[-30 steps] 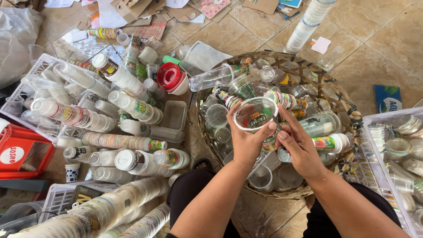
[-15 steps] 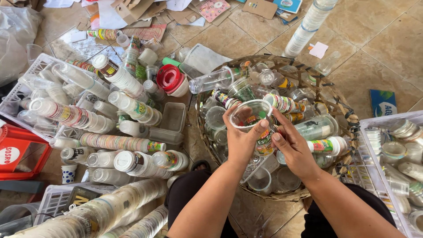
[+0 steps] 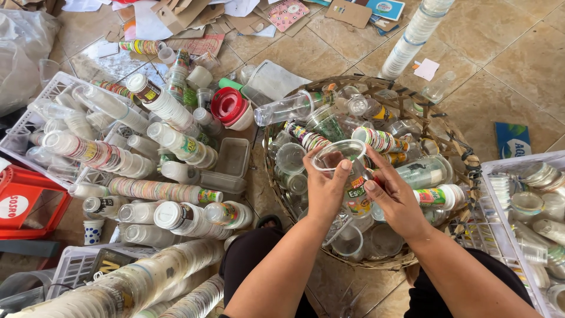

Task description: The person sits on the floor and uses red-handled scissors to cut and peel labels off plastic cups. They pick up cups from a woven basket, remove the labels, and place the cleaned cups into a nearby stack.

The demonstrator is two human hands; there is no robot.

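Here, both hands [image 3: 359,197] grip a clear cup [image 3: 341,158] above a crowded basket [image 3: 453,141].

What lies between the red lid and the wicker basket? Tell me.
In the head view, a clear plastic bottle lies on its side between the red lid and the wicker basket, its far end over the rim.

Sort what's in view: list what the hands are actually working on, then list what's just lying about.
In hand:
- clear plastic cup, gripped by the left hand and right hand
- woven basket of cups beneath them

Lying about:
- red lid
- white crate of stacked cups
- red crate
- cardboard scraps
- tall cup stack
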